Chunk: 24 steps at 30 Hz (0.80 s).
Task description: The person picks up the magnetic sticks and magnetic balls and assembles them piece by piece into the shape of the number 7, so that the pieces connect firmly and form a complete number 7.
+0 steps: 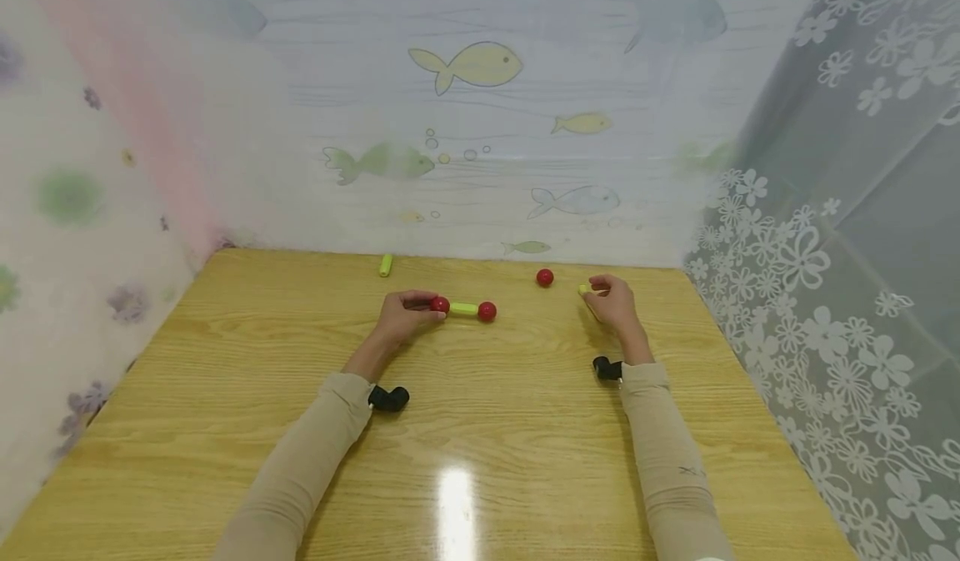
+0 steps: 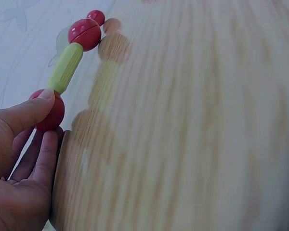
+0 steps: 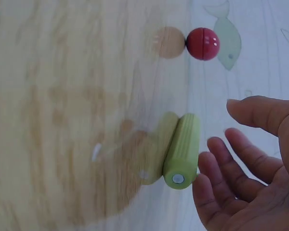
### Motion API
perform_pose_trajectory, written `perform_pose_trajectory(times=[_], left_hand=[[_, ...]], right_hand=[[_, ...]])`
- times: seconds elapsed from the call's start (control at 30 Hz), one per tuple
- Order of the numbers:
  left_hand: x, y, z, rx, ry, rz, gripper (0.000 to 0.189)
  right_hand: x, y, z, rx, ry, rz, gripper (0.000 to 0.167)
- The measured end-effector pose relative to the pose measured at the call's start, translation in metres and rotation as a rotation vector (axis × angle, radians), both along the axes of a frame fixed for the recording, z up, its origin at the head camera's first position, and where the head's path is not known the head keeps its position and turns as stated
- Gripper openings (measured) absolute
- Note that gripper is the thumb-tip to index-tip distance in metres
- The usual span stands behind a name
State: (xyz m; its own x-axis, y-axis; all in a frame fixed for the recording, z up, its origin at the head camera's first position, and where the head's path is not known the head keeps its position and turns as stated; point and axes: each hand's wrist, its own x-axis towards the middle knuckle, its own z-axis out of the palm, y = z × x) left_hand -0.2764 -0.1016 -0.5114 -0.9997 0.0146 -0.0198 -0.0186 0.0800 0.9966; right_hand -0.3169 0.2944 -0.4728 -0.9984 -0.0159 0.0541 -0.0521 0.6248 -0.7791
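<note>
My left hand (image 1: 401, 319) pinches a red ball (image 2: 57, 113) between thumb and fingers. That ball sits at one end of a light green ribbed rod (image 1: 463, 308), and a second red ball (image 1: 487, 312) is joined to the other end. Farther right, my right hand (image 1: 615, 303) is beside another green rod (image 3: 183, 151) lying on the table. In the right wrist view its thumb and fingers are spread apart, fingertips right at the rod's side. A small silver disc (image 3: 177, 178) shows in the rod's end.
A loose red ball (image 1: 545, 277) rests between the hands, toward the back. Another green rod (image 1: 386, 265) lies near the table's back edge on the left. The wooden table (image 1: 510, 428) meets a wall (image 1: 300, 211) printed with fish. Black wrist cameras (image 1: 389, 398) sit at both cuffs.
</note>
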Motion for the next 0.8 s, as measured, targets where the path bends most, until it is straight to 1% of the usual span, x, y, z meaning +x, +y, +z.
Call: perform_pose_trajectory(times=[0.23, 0.37, 0.53, 0.8], left_hand=[[0.000, 0.000, -0.001, 0.012, -0.004, 0.009, 0.044], [0.000, -0.001, -0.001, 0.010, 0.000, 0.010, 0.044], [0.003, -0.001, 0.000, -0.002, 0.003, 0.006, 0.046], [0.009, 0.001, 0.003, -0.018, 0.012, 0.026, 0.044]], right_hand=[[0.002, 0.006, 0.000, -0.026, -0.048, 0.007, 0.053], [0.002, 0.009, 0.001, -0.009, -0.110, 0.039, 0.055], [0.004, 0.012, 0.001, 0.016, -0.186, 0.075, 0.052], [0.005, 0.015, 0.001, 0.057, -0.195, 0.080, 0.051]])
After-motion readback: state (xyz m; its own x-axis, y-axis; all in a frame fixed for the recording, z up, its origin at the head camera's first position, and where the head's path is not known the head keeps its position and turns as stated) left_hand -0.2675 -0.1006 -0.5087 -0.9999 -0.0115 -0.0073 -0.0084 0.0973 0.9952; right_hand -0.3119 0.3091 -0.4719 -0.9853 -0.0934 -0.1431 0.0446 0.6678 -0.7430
